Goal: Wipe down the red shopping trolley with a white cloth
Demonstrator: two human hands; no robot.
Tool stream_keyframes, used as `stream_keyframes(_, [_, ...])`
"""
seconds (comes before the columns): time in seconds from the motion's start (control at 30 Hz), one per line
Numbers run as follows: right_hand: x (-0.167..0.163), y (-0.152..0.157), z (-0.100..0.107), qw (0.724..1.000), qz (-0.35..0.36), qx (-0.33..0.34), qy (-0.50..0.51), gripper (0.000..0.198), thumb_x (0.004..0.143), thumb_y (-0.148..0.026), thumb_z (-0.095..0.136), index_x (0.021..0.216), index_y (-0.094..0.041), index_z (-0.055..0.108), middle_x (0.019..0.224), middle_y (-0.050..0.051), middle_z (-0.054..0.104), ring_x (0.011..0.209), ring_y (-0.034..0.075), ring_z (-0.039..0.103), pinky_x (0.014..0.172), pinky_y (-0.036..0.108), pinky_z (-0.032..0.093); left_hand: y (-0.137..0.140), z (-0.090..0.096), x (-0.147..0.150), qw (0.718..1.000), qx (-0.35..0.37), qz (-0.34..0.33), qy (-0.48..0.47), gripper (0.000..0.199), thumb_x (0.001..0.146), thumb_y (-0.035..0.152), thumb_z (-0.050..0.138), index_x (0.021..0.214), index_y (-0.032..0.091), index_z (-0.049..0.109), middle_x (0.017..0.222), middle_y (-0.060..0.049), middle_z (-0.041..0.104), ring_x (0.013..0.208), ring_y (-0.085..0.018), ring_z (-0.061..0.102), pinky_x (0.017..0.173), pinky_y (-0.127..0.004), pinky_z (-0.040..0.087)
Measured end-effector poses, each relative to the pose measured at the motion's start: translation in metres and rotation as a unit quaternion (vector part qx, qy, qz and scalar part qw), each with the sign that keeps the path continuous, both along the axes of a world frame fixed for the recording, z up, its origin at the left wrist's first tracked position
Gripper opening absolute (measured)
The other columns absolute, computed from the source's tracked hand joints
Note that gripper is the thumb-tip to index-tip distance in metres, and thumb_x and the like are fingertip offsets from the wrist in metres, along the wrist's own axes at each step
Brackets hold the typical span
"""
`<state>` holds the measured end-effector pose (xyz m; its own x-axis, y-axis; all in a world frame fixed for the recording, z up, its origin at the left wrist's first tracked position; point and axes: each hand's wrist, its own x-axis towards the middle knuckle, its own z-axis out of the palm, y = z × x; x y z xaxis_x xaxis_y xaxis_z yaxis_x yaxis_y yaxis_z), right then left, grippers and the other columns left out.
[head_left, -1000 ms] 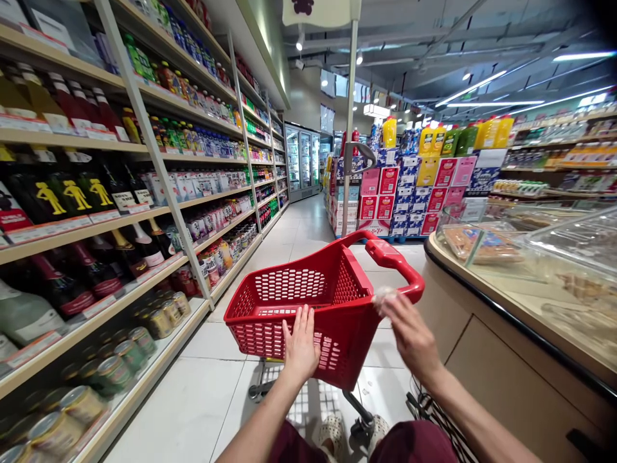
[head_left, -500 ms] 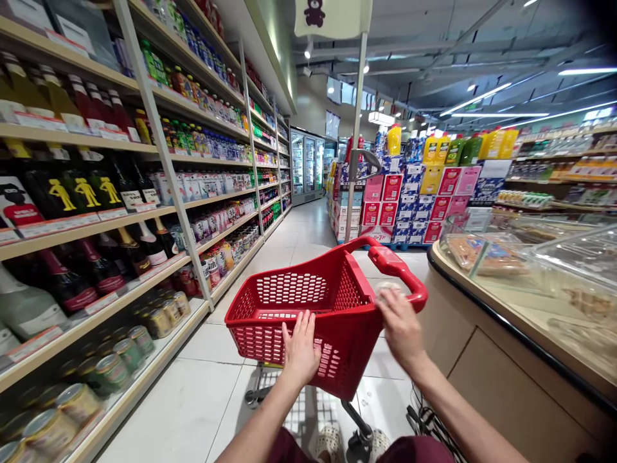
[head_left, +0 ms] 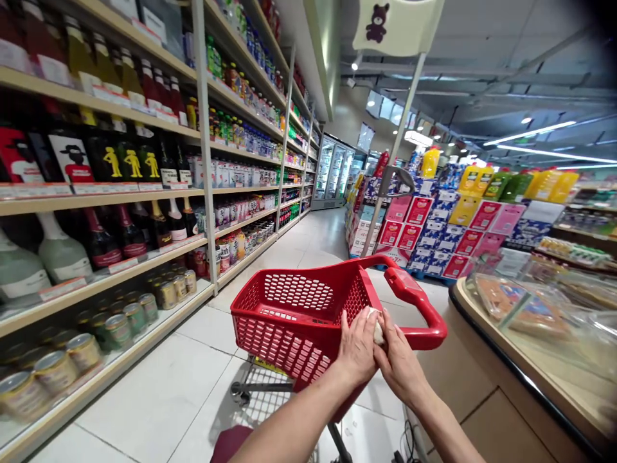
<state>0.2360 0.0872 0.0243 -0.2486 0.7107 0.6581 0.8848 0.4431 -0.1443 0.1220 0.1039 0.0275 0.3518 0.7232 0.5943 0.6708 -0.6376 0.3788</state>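
1. Head view: your left hand (head_left: 357, 346) and right hand (head_left: 399, 360) meet at the near rim of the red basket (head_left: 299, 308), just beside its handle (head_left: 415, 302).
2. Both sets of fingers are curled, pinching a small white wad (head_left: 377, 330) between them, touching the rim.
3. Bottle shelves (head_left: 120, 193) stand left, the table (head_left: 530, 347) right.
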Motion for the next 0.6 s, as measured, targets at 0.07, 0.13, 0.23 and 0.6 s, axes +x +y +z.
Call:
stream_keyframes(0.07, [0.003,0.002,-0.002,1.0,0.005,-0.011,-0.001,0.056,0.086,-0.026,0.03,0.137,-0.017,0.011,0.125,0.011,0.048,0.112,0.019,0.048,0.097,0.043,0.033,0.006,-0.008,0.0,0.998,0.021,0.022,-0.054,0.042,0.082,0.022,0.037,0.124,0.019,0.038,0.125,-0.008,0.05,0.113,-0.017,0.046,0.105,-0.051,0.012])
stream_keyframes(0.13, [0.005,0.005,-0.007,1.0,-0.012,0.016,0.003,0.047,0.087,-0.029,0.028,0.133,-0.017,0.026,0.122,0.011,0.051,0.11,0.021,0.049,0.098,0.046,0.029,0.011,-0.021,-0.019,0.996,0.038,0.032,-0.076,0.034,0.084,0.023,0.037,0.116,0.023,0.046,0.114,-0.004,0.059,0.102,-0.015,0.055,0.106,-0.051,0.008])
stream_keyframes(0.23, [0.004,0.01,-0.016,0.996,-0.051,0.076,0.008,0.041,0.086,-0.034,0.028,0.121,-0.017,0.043,0.115,0.01,0.057,0.112,0.023,0.047,0.099,0.049,0.024,0.015,-0.042,-0.075,0.99,0.049,0.106,-0.079,0.028,0.083,0.021,0.037,0.107,0.024,0.053,0.108,-0.003,0.063,0.099,-0.016,0.056,0.105,-0.054,0.006])
stream_keyframes(0.6, [-0.012,0.021,-0.022,0.99,-0.051,0.123,-0.036,0.033,0.084,-0.03,0.032,0.103,-0.018,0.056,0.104,0.006,0.063,0.102,0.021,0.053,0.098,0.046,0.022,0.035,-0.051,-0.075,0.995,0.051,0.068,0.047,0.04,0.081,0.02,0.041,0.12,0.024,0.043,0.125,-0.006,0.05,0.114,-0.017,0.045,0.103,-0.047,0.022])
